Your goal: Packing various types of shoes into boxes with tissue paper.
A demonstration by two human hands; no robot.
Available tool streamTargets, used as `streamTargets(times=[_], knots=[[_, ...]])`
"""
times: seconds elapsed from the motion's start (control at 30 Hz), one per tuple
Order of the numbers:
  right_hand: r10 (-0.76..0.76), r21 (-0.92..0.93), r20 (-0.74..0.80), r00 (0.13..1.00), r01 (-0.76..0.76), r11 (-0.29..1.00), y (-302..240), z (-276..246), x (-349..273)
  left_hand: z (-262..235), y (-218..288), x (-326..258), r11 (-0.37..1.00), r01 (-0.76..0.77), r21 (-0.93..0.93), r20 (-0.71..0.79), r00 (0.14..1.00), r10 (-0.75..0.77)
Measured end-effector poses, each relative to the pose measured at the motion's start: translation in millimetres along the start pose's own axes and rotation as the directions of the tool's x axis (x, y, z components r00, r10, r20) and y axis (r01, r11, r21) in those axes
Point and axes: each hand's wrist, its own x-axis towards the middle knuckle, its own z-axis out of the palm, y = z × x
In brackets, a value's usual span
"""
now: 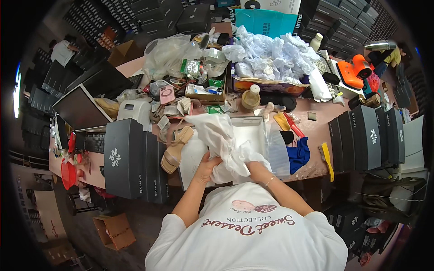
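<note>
Crumpled white paper (219, 135) stands over the open box (248, 135) at the near edge of the bench (323, 122). The left hand (208, 168) and right hand (261, 171) are partly closed on its lower folds, 1 at each side; their fingertips are hidden. It looks light, limp and easily torn, best gathered in broad bunches; whether it wraps anything, I cannot tell.

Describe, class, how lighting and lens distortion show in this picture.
In the head view, the corners fall to black; in the head view, the monitor at left looks slanted, probably from the fisheye lens; in the head view, the light strip at far left glares white; in the head view, the white tissue paper looks bright, with soft shading in its folds.
</note>
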Motion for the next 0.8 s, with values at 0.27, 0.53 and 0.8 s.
streamTargets(times=[0.27, 0.53, 0.8], knots=[[-0.150, 0.162, -0.297, 0.943, 0.205, 0.965, -116.7, -119.6, -20.2, 6.8, -47.2, -36.2, 0.988, -0.022, 0.153, 0.057, 0.998, 0.014], [-0.269, -0.112, -0.251, 0.930, 0.248, 0.962, -143.5, -121.0, -42.4, -5.3, -50.4, -43.0, 0.987, -0.085, -0.137, -0.028, 0.996, 0.082], [-0.239, -0.010, 0.246, 0.939, 0.249, 0.968, -130.9, -164.4, -45.2, -30.9, -48.6, -38.6, 0.980, -0.089, 0.180, -0.058, 0.993, 0.101]])
